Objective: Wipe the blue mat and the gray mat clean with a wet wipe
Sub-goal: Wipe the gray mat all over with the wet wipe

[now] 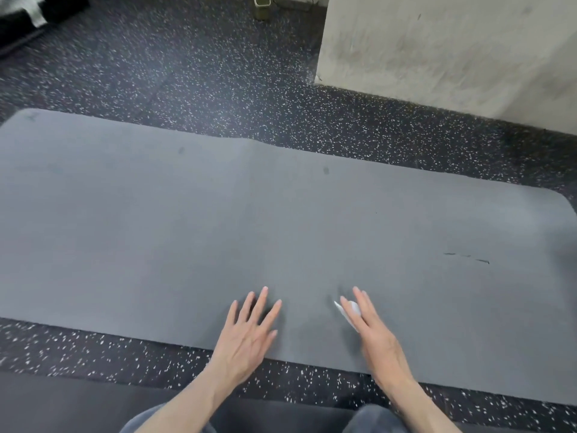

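Note:
The gray mat lies flat across the speckled floor, filling the middle of the head view. My left hand rests near the mat's front edge, fingers spread, holding nothing. To its right, my right hand lies with its fingers flat on a small white wet wipe, pressing it against the mat. A few dark marks show on the mat at the right, and small dark spots farther back. No blue mat is in view.
Black speckled rubber floor surrounds the mat. A pale wall or pillar stands at the back right. A darker mat lies under my knees at the bottom. A small greenish object sits at the far top.

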